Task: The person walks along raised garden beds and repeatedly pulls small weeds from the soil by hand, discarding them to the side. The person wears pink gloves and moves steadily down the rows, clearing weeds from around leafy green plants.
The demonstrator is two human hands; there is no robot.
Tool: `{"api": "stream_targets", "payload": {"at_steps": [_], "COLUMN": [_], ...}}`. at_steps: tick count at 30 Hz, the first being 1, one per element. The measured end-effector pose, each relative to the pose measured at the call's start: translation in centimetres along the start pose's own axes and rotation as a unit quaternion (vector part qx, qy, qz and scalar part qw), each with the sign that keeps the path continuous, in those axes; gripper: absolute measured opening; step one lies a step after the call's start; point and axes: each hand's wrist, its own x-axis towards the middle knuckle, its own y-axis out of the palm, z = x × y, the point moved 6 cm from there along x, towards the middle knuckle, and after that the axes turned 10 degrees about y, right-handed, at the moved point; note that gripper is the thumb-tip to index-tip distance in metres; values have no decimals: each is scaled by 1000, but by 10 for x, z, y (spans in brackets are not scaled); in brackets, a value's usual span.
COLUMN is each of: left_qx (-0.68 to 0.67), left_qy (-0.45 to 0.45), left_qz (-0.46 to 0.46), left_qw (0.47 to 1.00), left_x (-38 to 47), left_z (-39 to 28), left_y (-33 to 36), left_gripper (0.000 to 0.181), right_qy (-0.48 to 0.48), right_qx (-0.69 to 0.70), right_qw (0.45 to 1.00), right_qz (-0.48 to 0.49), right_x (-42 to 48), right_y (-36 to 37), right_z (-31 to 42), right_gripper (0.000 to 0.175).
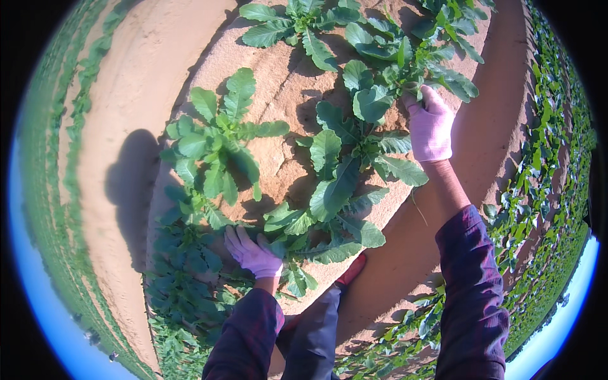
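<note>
Leafy green plants with lobed leaves grow on a raised bed of sandy soil [275, 161]. My right hand [431, 124], in a pale pink glove, reaches to the base of a plant [401, 59] at the upper right; its fingertips are partly hidden among the leaves, so its hold is unclear. Lower down, my left hand [251, 251], gloved alike, has its fingers spread over the bed between leaves and holds nothing visible. Between the hands stands a large plant [344, 159]. Another plant [213, 142] grows above my left hand.
A sandy furrow [128, 71] with a dark shadow [135, 175] runs along the left. Another furrow [413, 237] lies to the right, beyond which dense crop rows [546, 190] stretch away. My trousered leg and a red shoe [354, 269] are beside the bed's lower edge.
</note>
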Motion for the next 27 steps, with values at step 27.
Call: {"api": "stream_targets", "payload": {"at_steps": [27], "left_qx": [-10], "left_qy": [-18], "left_qz": [-26], "left_qw": [999], "left_x": [0], "left_z": [2], "left_y": [1], "left_gripper": [48], "right_qy": [-72], "right_qx": [-281], "right_qw": [957], "right_qz": [13], "right_x": [39], "right_y": [41], "right_z": [12], "right_gripper": [15]}}
